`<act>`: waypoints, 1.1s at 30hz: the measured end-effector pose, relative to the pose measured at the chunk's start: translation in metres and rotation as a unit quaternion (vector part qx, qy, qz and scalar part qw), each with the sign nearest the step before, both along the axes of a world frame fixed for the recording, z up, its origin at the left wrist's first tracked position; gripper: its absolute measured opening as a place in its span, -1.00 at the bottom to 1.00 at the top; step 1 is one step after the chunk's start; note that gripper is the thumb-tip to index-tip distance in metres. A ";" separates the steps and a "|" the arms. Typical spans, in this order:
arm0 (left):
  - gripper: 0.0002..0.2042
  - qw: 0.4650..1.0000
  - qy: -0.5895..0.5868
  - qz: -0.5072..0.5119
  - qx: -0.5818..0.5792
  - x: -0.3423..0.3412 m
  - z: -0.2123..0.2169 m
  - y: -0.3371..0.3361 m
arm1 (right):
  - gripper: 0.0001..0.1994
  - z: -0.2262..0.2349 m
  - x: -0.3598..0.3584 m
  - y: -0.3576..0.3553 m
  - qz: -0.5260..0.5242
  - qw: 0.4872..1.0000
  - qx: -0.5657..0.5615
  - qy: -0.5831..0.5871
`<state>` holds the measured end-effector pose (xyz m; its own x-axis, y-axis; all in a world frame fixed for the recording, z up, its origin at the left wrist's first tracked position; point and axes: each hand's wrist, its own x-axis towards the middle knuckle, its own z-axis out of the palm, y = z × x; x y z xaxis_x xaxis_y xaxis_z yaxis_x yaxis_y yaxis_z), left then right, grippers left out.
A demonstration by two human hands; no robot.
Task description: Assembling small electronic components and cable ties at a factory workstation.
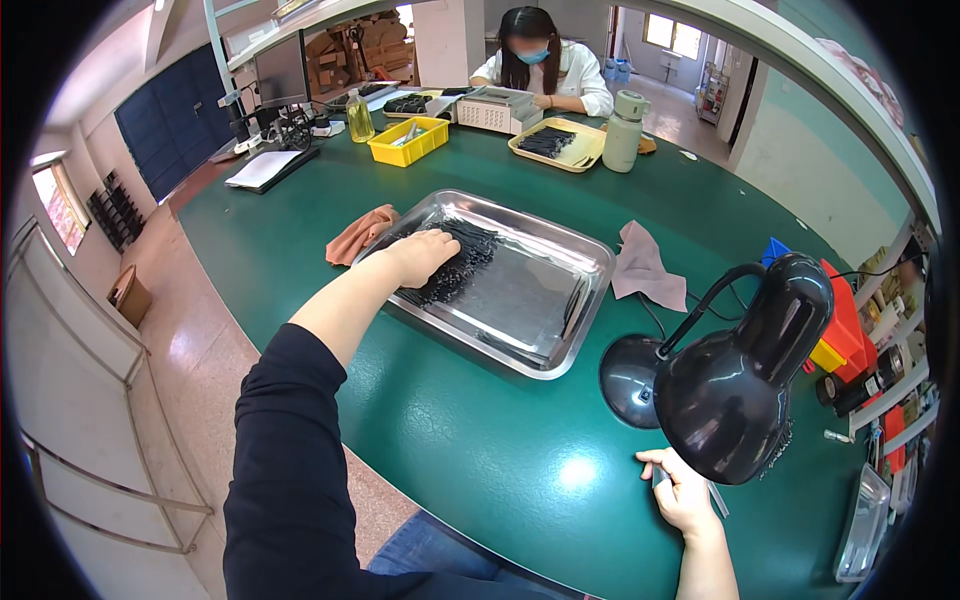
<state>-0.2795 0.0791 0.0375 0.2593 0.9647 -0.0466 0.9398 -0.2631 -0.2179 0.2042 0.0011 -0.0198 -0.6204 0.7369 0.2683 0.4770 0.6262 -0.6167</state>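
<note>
Green tabletop [460, 430] carries all work items; a masked co-worker [565, 75] in a white shirt sits beyond its far edge. Steel tray [525, 275] lies near the middle of the tabletop. Black strips [468, 268] are heaped at the tray's left end, with a few along its right edge. Left hand [425, 257] rests on the heap, fingers curved downward; whether any strip is gripped cannot be told. Right hand [680, 492], near the tabletop's near edge, is closed around a slim metal tool [719, 499], partly hidden. Lamp [725, 400] stands toward the right edge, its shade just above that hand. One cloth [648, 268] lies beside the tray's right edge; yellow bin [409, 141] and flask [624, 132] stand toward the tabletop's far edge.
</note>
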 end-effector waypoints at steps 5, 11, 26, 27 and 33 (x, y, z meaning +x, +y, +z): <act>-0.56 0.999 -0.045 -0.004 0.027 -0.007 -0.001 -0.002 | -0.59 -0.006 0.000 0.001 -0.020 1.000 -0.015 0.009; -0.56 0.990 -0.094 0.098 0.030 -0.005 0.000 -0.007 | -0.59 0.004 -0.004 0.000 -0.004 0.999 -0.024 0.023; -0.71 0.977 -0.166 0.043 0.126 0.023 0.026 -0.028 | -0.58 -0.033 0.014 0.006 -0.062 0.997 -0.048 0.006; -0.71 0.978 -0.165 0.046 0.123 0.028 0.029 -0.028 | -0.58 -0.022 0.007 0.005 -0.060 0.997 -0.053 0.006; -0.77 0.976 -0.215 -0.004 0.028 0.057 0.039 -0.024 | -0.64 0.025 -0.020 0.003 0.045 0.964 -0.189 0.181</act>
<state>-0.2226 0.0556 0.0761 0.2503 0.9606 0.1204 0.9455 -0.2693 0.1828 0.1840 0.0039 0.0052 -0.6029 0.7719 0.2015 0.1417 0.3522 -0.9252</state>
